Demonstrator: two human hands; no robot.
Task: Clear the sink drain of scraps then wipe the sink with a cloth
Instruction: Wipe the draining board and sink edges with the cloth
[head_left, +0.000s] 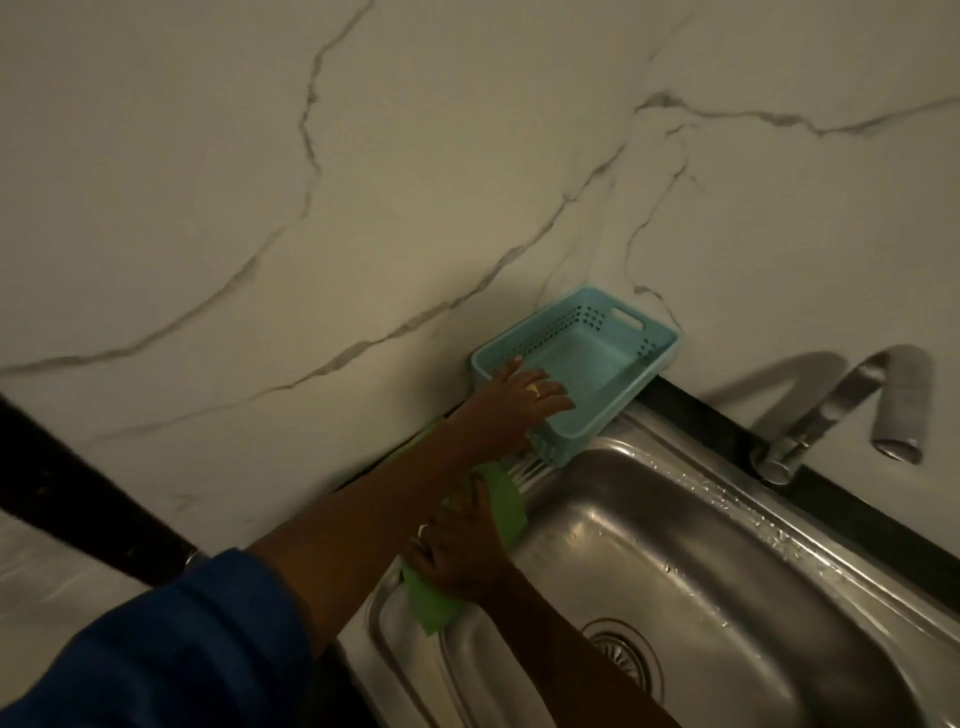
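**A:** Where is the cloth on my feed?

**B:** I have it at six o'clock from centre. It is a bright green sheet lying flat along the left ledge of the steel sink, and its right edge reaches the basin's lip.

**A:** And the hands?

**B:** The right hand lies on the cloth with its fingers spread, pressing down without gripping. The left hand grasps the near wall of a pale blue basket at three o'clock. I see its fingers laid inside and the thumb outside.

**A:** How does the basin look?

**B:** It is wet and beaded along the rim. I see the drain at five o'clock. The tap sits far out at three o'clock.
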